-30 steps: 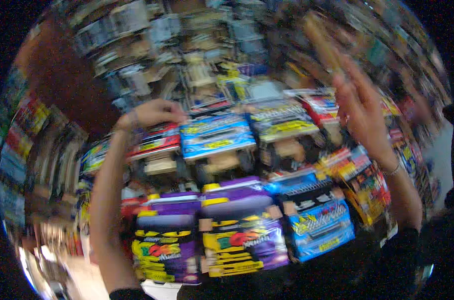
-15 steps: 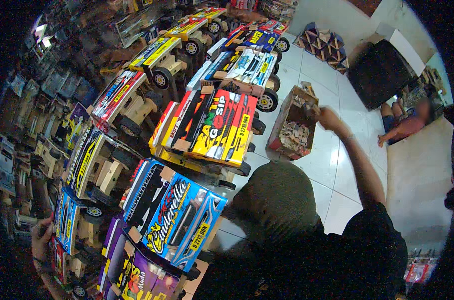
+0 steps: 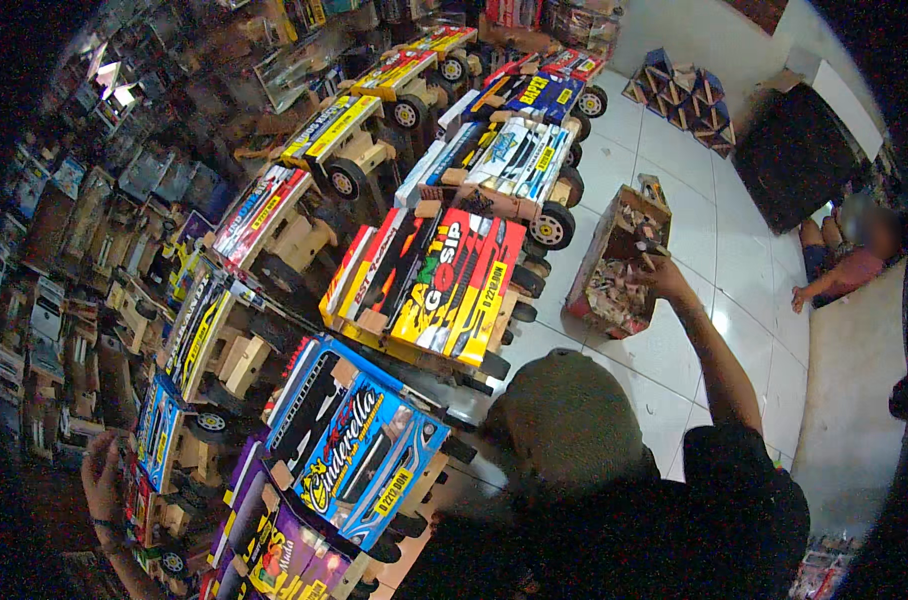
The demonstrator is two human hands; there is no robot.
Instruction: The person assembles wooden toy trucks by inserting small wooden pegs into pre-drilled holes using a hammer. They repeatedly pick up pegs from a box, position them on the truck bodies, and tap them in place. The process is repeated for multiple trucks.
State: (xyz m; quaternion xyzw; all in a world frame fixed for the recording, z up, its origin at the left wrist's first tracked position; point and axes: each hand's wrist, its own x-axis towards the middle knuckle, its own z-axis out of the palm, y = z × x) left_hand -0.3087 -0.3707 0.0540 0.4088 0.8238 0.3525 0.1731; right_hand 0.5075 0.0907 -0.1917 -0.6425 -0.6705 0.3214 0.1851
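My left hand [image 3: 101, 476], with a dark band at the wrist, rises from the lower edge at the far left. Its fingers are slightly bent and apart, with nothing visible in them. Closest to it stands a small blue toy truck [image 3: 157, 432] with wooden parts and black wheels. Larger toy trucks fill the middle: a blue one [image 3: 364, 445], a red and yellow one [image 3: 464, 290] and a purple one [image 3: 284, 555]. My right hand is out of view. A co-worker in a dark cap [image 3: 574, 415] reaches a hand [image 3: 662, 275] into a box [image 3: 587, 262] of small wooden pieces.
Two rows of toy trucks run away from me, a white and blue one [image 3: 519, 160] among them. White floor tiles [image 3: 709, 195] lie right of them. Triangular wooden frames [image 3: 682, 98] lean by the wall. Another person [image 3: 844, 265] sits at the far right.
The view has shifted, so the trucks appear farther right and lower. My left hand has come away from the small blue truck's edge. The co-worker's hand has dropped from the box's rim into it.
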